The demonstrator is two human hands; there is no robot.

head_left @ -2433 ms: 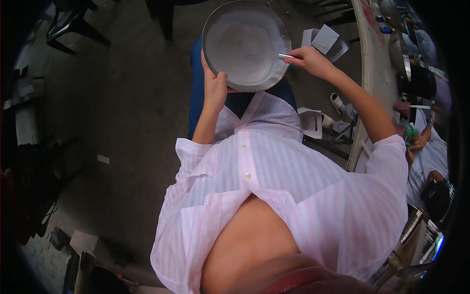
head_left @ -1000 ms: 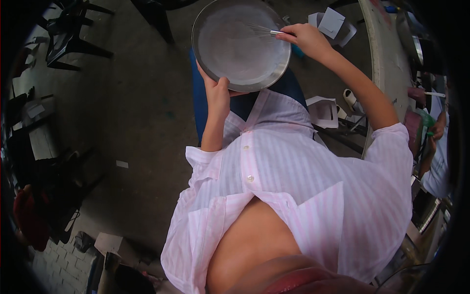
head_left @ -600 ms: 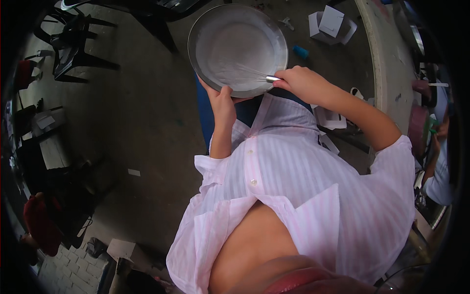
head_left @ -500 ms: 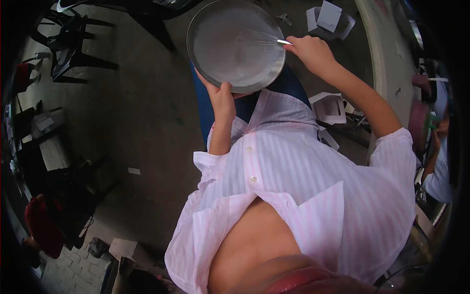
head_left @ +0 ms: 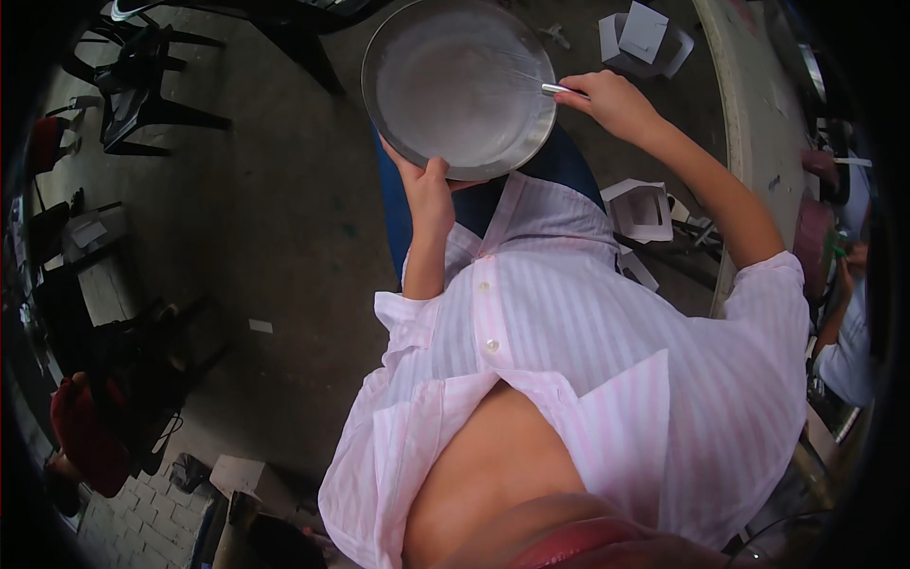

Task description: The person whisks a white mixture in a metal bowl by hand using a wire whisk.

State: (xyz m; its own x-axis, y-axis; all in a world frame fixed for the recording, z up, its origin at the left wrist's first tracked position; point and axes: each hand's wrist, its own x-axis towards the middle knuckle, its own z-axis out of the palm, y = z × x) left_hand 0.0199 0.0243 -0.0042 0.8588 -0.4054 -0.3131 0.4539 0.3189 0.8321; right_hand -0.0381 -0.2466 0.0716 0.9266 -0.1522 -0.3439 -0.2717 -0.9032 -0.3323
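Your left hand (head_left: 428, 194) grips the near rim of one round metal bowl (head_left: 459, 87) with pale, possibly frothy contents; your right hand (head_left: 611, 102) pinches one whisk (head_left: 542, 83) inside it.

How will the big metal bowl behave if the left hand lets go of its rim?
The metal bowl would probably tip or drop, since only the left hand grips its near rim. Its shiny wall looks rigid but likely slippery. The pale liquid inside may slosh while the right hand works the whisk.
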